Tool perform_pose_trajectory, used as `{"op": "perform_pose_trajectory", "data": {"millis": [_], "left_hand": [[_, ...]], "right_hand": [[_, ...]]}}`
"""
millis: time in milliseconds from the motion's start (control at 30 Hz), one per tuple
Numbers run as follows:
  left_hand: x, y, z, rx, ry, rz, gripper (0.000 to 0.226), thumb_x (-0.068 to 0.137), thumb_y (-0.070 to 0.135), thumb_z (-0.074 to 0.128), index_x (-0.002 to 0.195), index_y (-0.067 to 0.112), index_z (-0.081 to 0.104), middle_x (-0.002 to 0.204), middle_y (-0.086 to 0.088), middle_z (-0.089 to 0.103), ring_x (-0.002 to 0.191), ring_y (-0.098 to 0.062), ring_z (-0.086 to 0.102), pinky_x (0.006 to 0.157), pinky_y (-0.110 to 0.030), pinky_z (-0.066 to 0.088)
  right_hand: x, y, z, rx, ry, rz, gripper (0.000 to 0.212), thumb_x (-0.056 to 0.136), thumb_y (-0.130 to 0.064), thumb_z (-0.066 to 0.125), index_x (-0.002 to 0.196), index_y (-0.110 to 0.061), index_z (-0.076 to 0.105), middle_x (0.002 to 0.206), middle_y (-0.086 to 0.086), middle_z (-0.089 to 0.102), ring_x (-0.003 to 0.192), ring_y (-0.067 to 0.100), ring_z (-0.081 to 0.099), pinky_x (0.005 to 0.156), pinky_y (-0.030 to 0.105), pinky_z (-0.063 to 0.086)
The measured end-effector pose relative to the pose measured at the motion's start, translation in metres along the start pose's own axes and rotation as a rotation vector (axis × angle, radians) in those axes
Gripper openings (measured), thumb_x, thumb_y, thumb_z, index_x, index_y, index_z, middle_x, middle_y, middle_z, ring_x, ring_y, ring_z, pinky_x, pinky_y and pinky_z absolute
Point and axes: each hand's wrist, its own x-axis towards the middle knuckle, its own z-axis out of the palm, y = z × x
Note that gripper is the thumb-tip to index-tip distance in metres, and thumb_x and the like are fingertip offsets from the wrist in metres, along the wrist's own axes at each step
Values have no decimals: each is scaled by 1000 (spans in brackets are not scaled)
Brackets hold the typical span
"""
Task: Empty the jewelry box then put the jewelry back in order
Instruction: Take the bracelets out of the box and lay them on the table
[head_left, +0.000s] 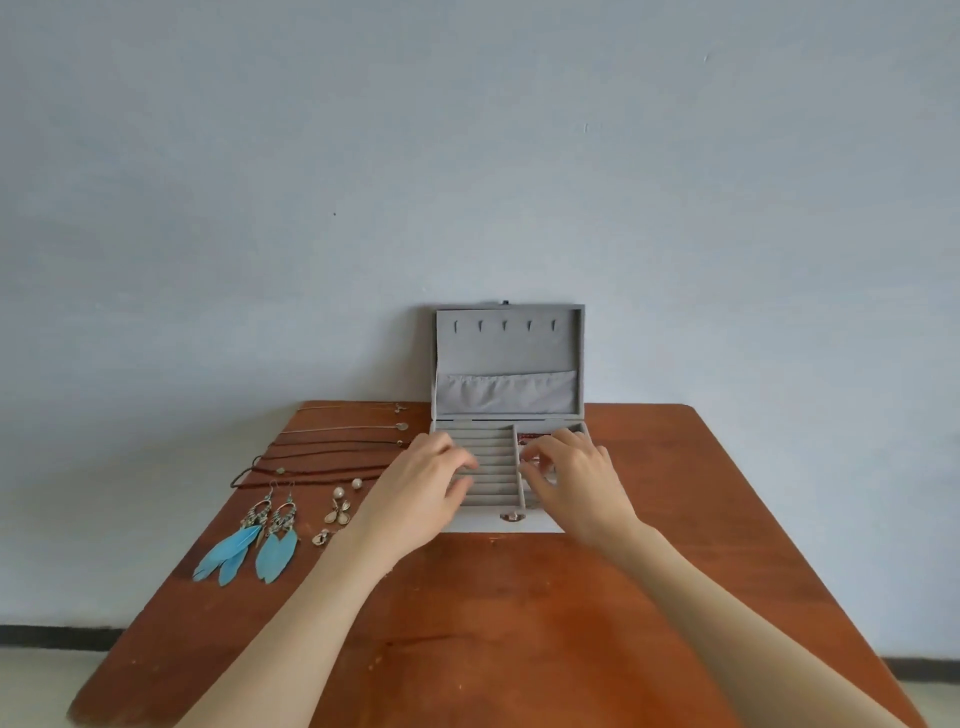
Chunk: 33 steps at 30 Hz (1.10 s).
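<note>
A grey velvet jewelry box (483, 525) stands open at the table's far edge, its lid (508, 358) upright against the wall. My left hand (421, 488) rests over the ring-roll rows, fingers loosely curled. My right hand (571, 480) reaches into the right-side compartments, fingertips bent down; what they touch is hidden. A dark red beaded piece (535, 435) lies in the back right compartment. Left of the box lie several necklaces (337, 447), two blue feather earrings (260, 540), pearl studs (348, 487) and small metal earrings (336, 512).
The brown wooden table (519, 623) stands against a pale wall. Its front and right parts are bare wood. The jewelry lies in rows along the left side, close to the table's left edge.
</note>
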Motion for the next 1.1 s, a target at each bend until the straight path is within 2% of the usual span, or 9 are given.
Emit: {"op": "perform_pose_trajectory", "data": {"millis": [167, 300, 367, 433, 533, 733, 900, 1000, 1100], "left_hand": [[48, -2, 32, 57, -71, 69, 31, 95, 26, 45, 124, 19, 54, 115, 3, 51, 111, -12, 45, 91, -24, 40], [82, -4, 55, 88, -86, 107, 32, 95, 27, 44, 126, 20, 54, 109, 1, 48, 102, -13, 47, 81, -22, 40], [96, -5, 65, 93, -119, 113, 33, 95, 29, 44, 125, 20, 55, 104, 0, 45, 100, -14, 45, 78, -26, 43], [105, -6, 73, 106, -177, 109, 33, 95, 32, 44, 121, 18, 58, 98, 2, 38, 101, -16, 40, 80, -30, 42], [113, -6, 79, 95, -206, 89, 28, 92, 31, 51, 110, 15, 65, 96, 5, 34, 100, -15, 36, 85, -28, 39], [129, -2, 72, 141, -434, 6, 25, 91, 28, 50, 110, 14, 60, 115, -2, 38, 112, -20, 32, 96, -30, 34], [138, 5, 69, 199, -585, -30, 22, 92, 26, 49, 107, 12, 56, 119, -6, 35, 115, -23, 31, 98, -35, 35], [138, 6, 70, 213, -579, -18, 22, 92, 26, 50, 108, 12, 56, 119, -6, 36, 114, -24, 32, 97, -37, 37], [134, 4, 70, 150, -504, 2, 23, 91, 27, 53, 109, 14, 59, 116, -3, 42, 111, -21, 33, 92, -34, 37]], "right_hand": [[28, 43, 6, -66, -8, 90, 23, 93, -28, 47, 110, -21, 62, 110, -4, 59, 107, 16, 49, 92, 32, 34], [51, 69, 16, -165, -53, 107, 29, 94, -31, 43, 116, -24, 61, 116, -3, 55, 111, 19, 42, 93, 34, 32], [56, 77, 23, -194, -78, 95, 30, 94, -34, 43, 117, -26, 61, 117, -4, 54, 113, 20, 38, 93, 35, 32], [56, 83, 31, -172, -64, 83, 30, 94, -35, 44, 116, -26, 62, 118, -6, 54, 113, 20, 36, 92, 35, 33], [54, 87, 37, -162, -27, 49, 29, 93, -33, 46, 114, -25, 64, 120, -9, 55, 111, 19, 35, 87, 33, 31], [56, 85, 36, -235, -70, -42, 30, 93, -33, 44, 115, -26, 63, 119, -10, 58, 111, 20, 33, 82, 31, 23], [56, 83, 34, -247, -101, -69, 30, 95, -32, 41, 117, -27, 61, 120, -11, 58, 112, 20, 34, 81, 32, 23], [55, 83, 34, -227, -108, -58, 29, 95, -30, 42, 115, -26, 62, 119, -9, 58, 113, 19, 36, 84, 33, 24], [56, 83, 33, -197, -95, -45, 25, 93, -27, 46, 110, -25, 65, 115, -8, 60, 110, 16, 40, 82, 31, 21]]}}
